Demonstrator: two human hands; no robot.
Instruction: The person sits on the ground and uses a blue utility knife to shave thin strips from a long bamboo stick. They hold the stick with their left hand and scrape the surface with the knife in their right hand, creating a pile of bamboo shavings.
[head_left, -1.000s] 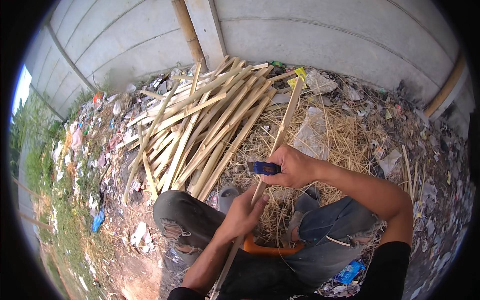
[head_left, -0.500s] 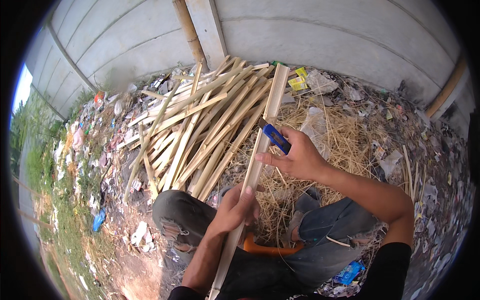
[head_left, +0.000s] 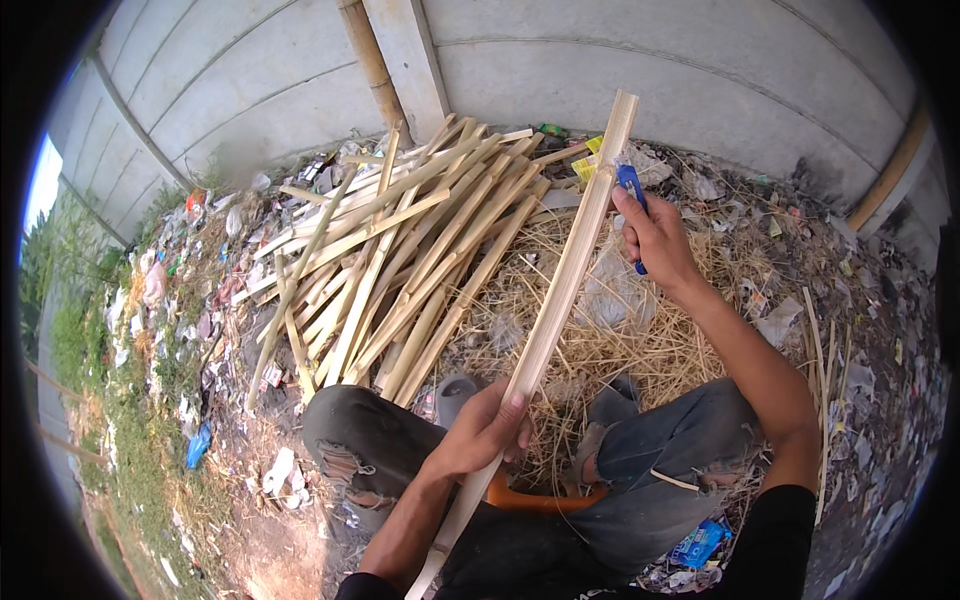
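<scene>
A long split bamboo strip [head_left: 560,300] slants from my lap up toward the wall, its pale inner side showing. My left hand [head_left: 487,428] is closed round its lower part, thumb on top. Near the strip's far end, my right hand [head_left: 655,235] grips a blue utility knife [head_left: 630,185], whose front end lies against the strip's right edge. The blade itself cannot be made out. To the left of the strip, many bamboo strips [head_left: 400,250] lie in a loose pile on the ground.
Dry straw-like shavings [head_left: 690,320] cover the ground right of the pile. A grey concrete wall [head_left: 640,60] with a bamboo pole [head_left: 370,60] stands behind. Litter and grass spread at the left. Between my legs is an orange curved object [head_left: 545,497]; a blue wrapper [head_left: 700,543] lies beside my right leg.
My right hand with the knife has moved up and right toward the strip's far end. The strip's top has swung up and right, and my left hand has shifted slightly downward and right.
</scene>
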